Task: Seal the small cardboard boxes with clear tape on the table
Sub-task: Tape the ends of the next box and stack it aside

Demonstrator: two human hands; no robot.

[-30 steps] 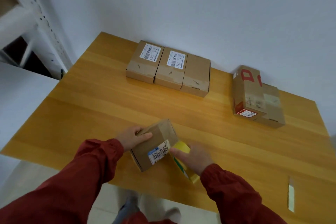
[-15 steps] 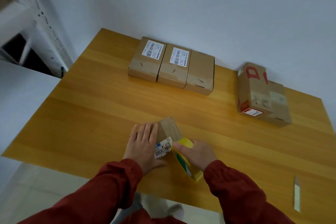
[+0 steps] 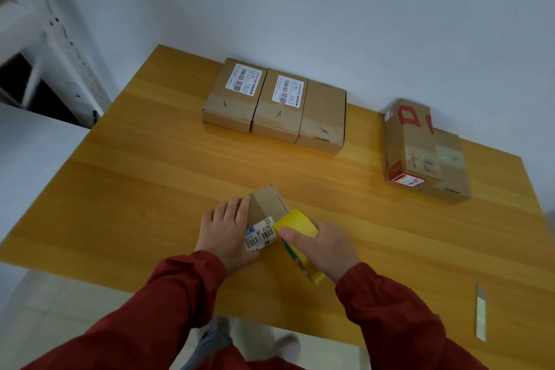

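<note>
left hand (image 3: 225,233) flat on small box (image 3: 268,206), right hand (image 3: 322,246) gripping yellow tape dispenser (image 3: 297,224) beside

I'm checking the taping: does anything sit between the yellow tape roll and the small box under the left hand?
Nothing visible: the yellow tape roll in the right hand touches the small brown cardboard box, beside the flat left hand.

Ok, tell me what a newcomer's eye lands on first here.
The yellow tape dispenser stands out, gripped by the right hand against the small box that the left hand presses down near the front edge of the table. Behind, three brown boxes line up by the wall.
</note>
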